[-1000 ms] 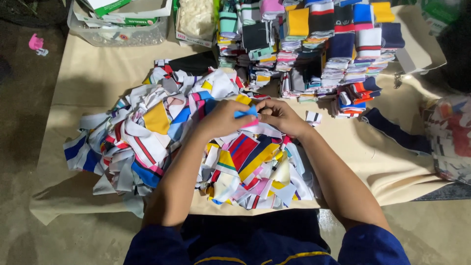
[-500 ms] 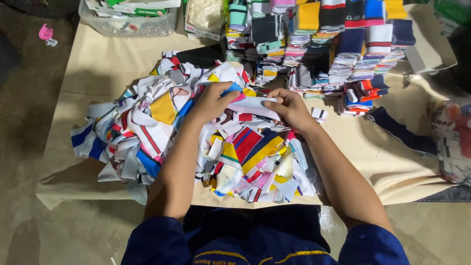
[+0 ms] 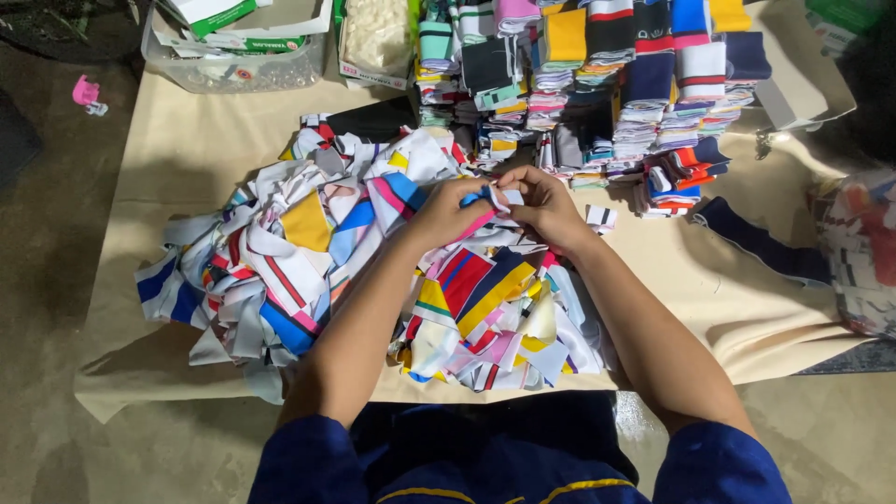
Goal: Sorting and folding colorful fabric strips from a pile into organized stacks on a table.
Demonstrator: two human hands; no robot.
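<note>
1. Two hands meet above the scrap pile (image 3: 308, 252): left hand (image 3: 446, 213) and right hand (image 3: 546, 207) both pinch one small strip (image 3: 495, 198).
2. Folded stacks (image 3: 597, 65) stand behind on the bench (image 3: 177, 149).

Bare beige cloth covering the table (image 3: 187, 159) lies open along the far-left side, between the clear plastic tub of boxes (image 3: 233, 56) and the loose heap of multicoloured striped fabric strips (image 3: 308, 252). That heap fills the middle and the near edge, right under both forearms. Beyond the left hand (image 3: 448, 210) and right hand (image 3: 546, 205), tight stacks of folded coloured fabric pieces (image 3: 597, 75) wall off the far side. A dark navy fabric strip (image 3: 761, 245) crosses the open cloth at right.
</note>
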